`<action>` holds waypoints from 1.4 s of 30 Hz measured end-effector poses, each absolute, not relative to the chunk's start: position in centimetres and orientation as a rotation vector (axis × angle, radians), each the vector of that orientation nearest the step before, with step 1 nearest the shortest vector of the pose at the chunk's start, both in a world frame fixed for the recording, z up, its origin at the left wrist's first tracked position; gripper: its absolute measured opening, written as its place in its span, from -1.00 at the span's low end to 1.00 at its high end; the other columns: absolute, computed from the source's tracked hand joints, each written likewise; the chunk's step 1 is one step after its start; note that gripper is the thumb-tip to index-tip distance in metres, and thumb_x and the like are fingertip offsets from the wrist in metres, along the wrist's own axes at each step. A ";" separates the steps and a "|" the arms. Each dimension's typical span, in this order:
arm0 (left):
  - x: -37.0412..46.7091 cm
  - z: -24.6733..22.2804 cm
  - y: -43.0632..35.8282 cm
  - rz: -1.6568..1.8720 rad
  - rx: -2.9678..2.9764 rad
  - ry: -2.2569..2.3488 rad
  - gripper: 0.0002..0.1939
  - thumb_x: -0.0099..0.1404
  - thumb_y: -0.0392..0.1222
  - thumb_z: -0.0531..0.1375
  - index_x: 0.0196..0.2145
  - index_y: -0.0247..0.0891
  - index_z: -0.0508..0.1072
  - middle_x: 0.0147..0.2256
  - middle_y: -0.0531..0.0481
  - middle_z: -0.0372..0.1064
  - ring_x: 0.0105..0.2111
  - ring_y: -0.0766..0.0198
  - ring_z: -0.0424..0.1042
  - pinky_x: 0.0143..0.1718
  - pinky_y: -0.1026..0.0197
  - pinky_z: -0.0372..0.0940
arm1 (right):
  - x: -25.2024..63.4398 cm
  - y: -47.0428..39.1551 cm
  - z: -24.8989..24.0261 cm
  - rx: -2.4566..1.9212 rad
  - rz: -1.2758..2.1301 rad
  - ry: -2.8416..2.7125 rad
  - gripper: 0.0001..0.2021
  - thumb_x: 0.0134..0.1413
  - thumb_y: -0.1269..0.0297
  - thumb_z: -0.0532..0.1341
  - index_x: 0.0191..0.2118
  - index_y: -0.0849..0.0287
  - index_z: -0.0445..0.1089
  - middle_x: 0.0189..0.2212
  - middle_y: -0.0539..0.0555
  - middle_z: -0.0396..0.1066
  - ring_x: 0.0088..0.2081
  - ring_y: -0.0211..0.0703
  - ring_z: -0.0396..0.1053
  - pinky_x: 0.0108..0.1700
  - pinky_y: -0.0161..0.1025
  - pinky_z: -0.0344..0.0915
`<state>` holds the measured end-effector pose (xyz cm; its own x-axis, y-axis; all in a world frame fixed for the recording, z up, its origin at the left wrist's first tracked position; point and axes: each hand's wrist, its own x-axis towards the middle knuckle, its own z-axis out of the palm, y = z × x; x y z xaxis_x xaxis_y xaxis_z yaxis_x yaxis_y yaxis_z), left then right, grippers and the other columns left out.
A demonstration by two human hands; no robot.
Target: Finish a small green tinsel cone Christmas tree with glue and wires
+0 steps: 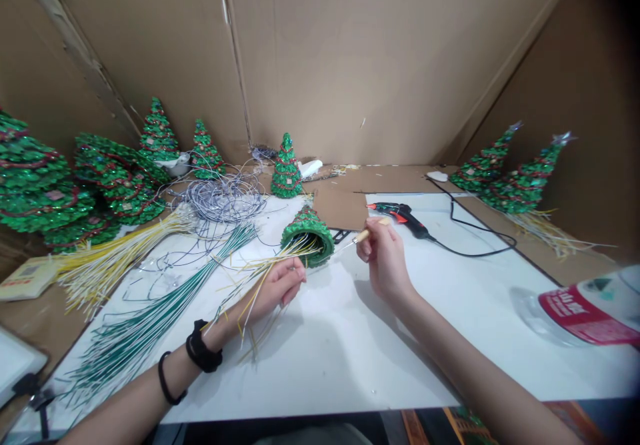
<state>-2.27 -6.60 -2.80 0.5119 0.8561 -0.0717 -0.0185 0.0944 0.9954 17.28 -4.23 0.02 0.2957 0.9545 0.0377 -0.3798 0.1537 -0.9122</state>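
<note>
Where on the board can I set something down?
Bare: the white board between both forearms, toward its near edge; and right of the right forearm, bordered by the glue gun, its cord and plastic bottle. Crowded: the left side, with green wires, coiled wire, and around the tipped Christmas tree.

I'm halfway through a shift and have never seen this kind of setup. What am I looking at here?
There is no machine: these are a person's two bare hands, seen from a camera worn on the head, looking forward and down. The right hand holds a wooden-handled tool with a thin shaft. The left hand is among strands coming from the open base of a small decorated tree lying on its side. What its fingertips grip is too fine to tell. On and around the white work surface are green strands, a tangled wire coil, a glue gun, a bottle and more trees.
</note>
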 end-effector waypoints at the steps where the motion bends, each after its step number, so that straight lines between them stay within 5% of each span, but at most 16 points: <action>1: -2.3 -2.8 -6.6 0.773 1.326 0.817 -0.67 0.26 0.08 0.08 -0.44 -0.24 0.20 -0.75 0.27 -0.03 -0.72 0.47 -0.11 -0.63 0.34 -0.11 | 17.4 -4.1 0.0 -0.958 1.086 -0.737 -0.80 -0.13 0.21 0.23 -0.45 0.13 0.17 -0.82 -0.21 0.04 -0.74 -0.42 -0.09 -0.69 -0.44 -0.14; 9: -2.2 -2.0 -6.7 0.741 1.377 0.835 -0.55 0.32 0.09 -0.05 -0.17 -0.37 0.36 -0.72 0.21 0.04 -0.70 0.42 -0.09 -0.66 0.32 -0.17 | 16.3 -4.8 -0.6 -0.984 1.177 -0.802 -0.78 -0.10 0.18 0.23 -0.48 0.13 0.16 -0.82 -0.21 0.02 -0.74 -0.42 -0.10 -0.69 -0.44 -0.13; 15: -2.2 -3.0 -6.5 0.648 1.384 0.795 -0.62 0.26 0.10 0.05 -0.31 -0.32 0.37 -0.74 0.22 0.01 -0.71 0.45 -0.08 -0.64 0.34 -0.15 | 15.7 -5.2 -1.1 -0.954 1.240 -0.868 -0.76 -0.07 0.14 0.25 -0.45 0.14 0.20 -0.80 -0.21 0.06 -0.73 -0.44 -0.06 -0.69 -0.46 -0.10; 25: -2.4 -2.6 -7.0 0.706 1.690 0.898 -0.67 0.31 -0.01 -0.01 -0.53 -0.24 0.13 -0.62 0.18 -0.02 -0.61 0.43 0.00 -0.56 0.32 -0.06 | 15.4 -5.6 -0.5 -0.905 1.283 -0.840 -0.56 -0.08 0.02 0.33 -0.53 0.13 0.05 -0.82 -0.24 0.04 -0.78 -0.50 -0.12 -0.75 -0.50 -0.16; 42: -2.7 -3.4 -6.4 0.741 1.744 1.092 -0.79 0.18 -0.20 -0.06 -0.58 -0.22 0.02 -0.58 0.15 -0.10 -0.53 0.38 -0.04 -0.50 0.29 -0.06 | 17.5 -3.9 0.0 -0.851 1.095 -0.640 -0.47 -0.23 0.06 0.41 -0.55 0.13 -0.02 -0.81 -0.27 -0.01 -0.77 -0.50 -0.09 -0.74 -0.51 -0.11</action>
<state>-2.67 -6.39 -3.36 0.4253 0.9048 0.0192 0.3520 -0.1849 0.9176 17.54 -3.94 -0.01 0.3400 0.9397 0.0363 -0.4929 0.2109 -0.8441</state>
